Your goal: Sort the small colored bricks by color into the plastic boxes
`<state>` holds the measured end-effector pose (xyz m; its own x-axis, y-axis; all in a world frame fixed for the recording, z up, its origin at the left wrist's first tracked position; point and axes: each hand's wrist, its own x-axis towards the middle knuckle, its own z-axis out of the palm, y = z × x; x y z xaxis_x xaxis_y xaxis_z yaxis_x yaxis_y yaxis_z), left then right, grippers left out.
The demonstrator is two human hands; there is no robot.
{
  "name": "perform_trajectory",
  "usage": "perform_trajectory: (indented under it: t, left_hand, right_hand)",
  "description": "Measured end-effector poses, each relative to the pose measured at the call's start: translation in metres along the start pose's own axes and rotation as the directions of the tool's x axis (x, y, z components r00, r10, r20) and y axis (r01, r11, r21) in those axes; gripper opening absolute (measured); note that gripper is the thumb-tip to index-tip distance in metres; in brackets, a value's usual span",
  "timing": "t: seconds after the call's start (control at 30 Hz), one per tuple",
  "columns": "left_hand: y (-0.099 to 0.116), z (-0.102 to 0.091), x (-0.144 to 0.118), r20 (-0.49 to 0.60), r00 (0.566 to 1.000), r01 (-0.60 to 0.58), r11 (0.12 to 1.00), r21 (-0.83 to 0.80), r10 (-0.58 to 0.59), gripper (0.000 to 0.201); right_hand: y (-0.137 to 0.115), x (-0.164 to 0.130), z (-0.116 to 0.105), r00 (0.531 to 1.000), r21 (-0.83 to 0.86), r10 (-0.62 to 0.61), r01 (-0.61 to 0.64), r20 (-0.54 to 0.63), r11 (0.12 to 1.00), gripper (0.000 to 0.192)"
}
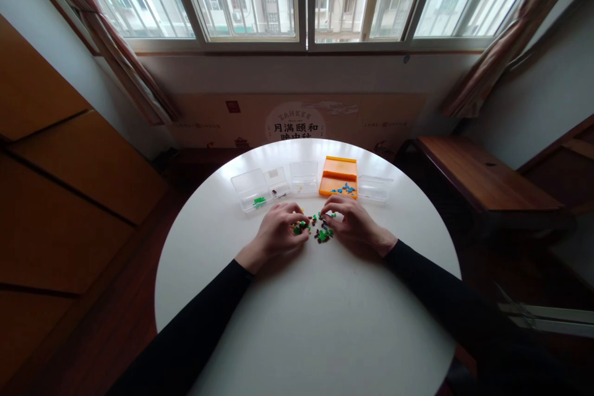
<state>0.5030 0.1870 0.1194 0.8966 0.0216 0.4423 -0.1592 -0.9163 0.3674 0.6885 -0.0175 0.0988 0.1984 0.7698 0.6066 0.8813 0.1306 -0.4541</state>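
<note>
Small loose building-brick-like pieces, mostly green with some brown and yellow, lie in a scattered pile (323, 234) on the white round table (306, 309). My left hand (283, 227) rests at the pile's left side, its fingers curved and apart around green and brown pieces (301, 228). From the right, my right hand (350, 221) reaches to the pile's far edge, thumb and forefinger tips close together. Whatever is between those tips is too small to name. Green bits show beside them.
Behind the hands stands an orange two-part box (338, 167) with blue pieces (346, 188). Clear plastic boxes flank it: one with green pieces (258, 202) at left, another box (375, 189) at right. A wooden bench (487, 173) stands right of the table.
</note>
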Motion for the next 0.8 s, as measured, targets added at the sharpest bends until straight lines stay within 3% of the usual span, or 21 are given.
perform_trajectory:
  t: [0.3, 0.8]
  left_hand:
    - [-0.0050, 0.0000, -0.0011, 0.015, 1.000, -0.017, 1.000, 0.024, 0.016, 0.024]
    - [-0.0042, 0.0001, 0.0001, -0.020, 1.000, 0.010, 1.000, 0.011, -0.010, 0.009]
  right_hand:
    - [-0.0008, 0.0000, 0.0007, 1.000, 0.024, 0.003, -0.003, -0.008, 1.000, 0.008]
    - [-0.0001, -0.0006, 0.0010, 1.000, 0.011, -0.001, 0.000, 0.004, 1.000, 0.009]
